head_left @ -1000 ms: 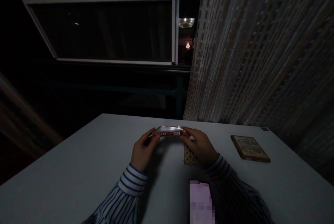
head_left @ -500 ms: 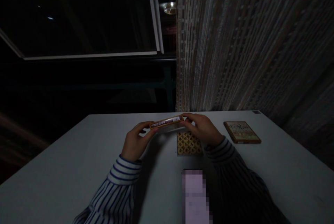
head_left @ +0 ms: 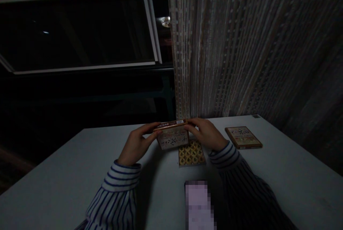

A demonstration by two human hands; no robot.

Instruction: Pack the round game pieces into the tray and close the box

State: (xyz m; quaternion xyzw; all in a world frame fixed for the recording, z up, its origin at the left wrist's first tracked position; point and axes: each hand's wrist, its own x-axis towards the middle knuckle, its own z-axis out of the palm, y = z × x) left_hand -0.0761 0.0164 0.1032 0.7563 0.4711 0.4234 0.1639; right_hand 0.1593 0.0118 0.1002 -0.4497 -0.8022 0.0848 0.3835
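Holding a flat printed case (head_left: 173, 140) between them, the left hand (head_left: 134, 146) and the right hand (head_left: 207, 134) each pinch one end of its upper edge between thumb and fingers. The case is raised over the middle of the pale surface (head_left: 80, 176), tilted so that its patterned face with dark lettering turns toward the viewer, while a barcode shows at the right end of its narrow top edge. Just below and to the right lies a square tray of round yellowish pieces (head_left: 192, 156) with dark characters, set in rows; the case's lower right corner comes close to it in view, and I cannot tell whether the two touch. Nearer the viewer lies a phone (head_left: 198, 206), its screen blurred into blocks, between the striped sleeves (head_left: 112, 197). Off to the right, well apart from the right hand, a second case (head_left: 243, 137) with a similar face lies flat. Beyond the far edge hang a stringy curtain (head_left: 227, 44) and, to its left, a dark window (head_left: 80, 29) with a pale frame.
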